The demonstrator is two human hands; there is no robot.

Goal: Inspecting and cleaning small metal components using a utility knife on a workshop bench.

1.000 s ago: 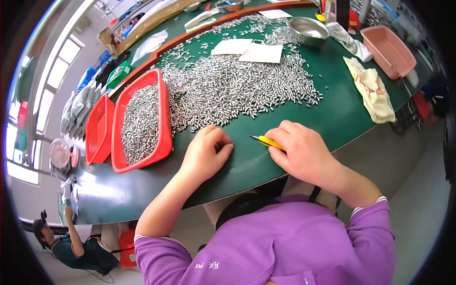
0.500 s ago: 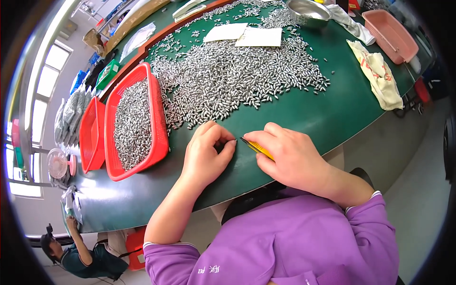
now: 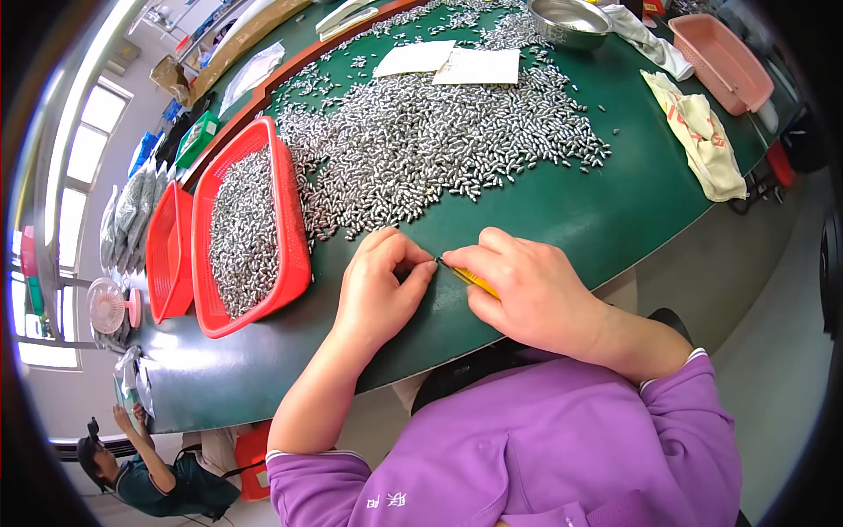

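My left hand point(image 3: 382, 279) is closed in a pinch of thumb and index finger above the near part of the green table. Something tiny sits at those fingertips, too small and hidden to name. My right hand point(image 3: 531, 290) grips a slim yellow utility knife point(image 3: 475, 280), whose dark tip meets the left fingertips. Beyond both hands spreads a wide heap of small silver bullet-shaped metal pieces point(image 3: 421, 149). Left of my left hand, a red plastic basket point(image 3: 299, 250) holds many more such pieces.
A second red basket point(image 3: 167, 268) leans beside the full one. Two pale cards point(image 3: 477, 67) lie on the heap. A steel bowl point(image 3: 575, 25), a pink basket point(image 3: 733, 79) and a cream cloth bag point(image 3: 698, 140) lie at the right. A co-worker point(image 3: 162, 479) sits at lower left.
My right hand has shifted slightly left, bringing the knife's tip up to the left fingertips. The left hand stays nearly still. The co-worker's hands have moved.
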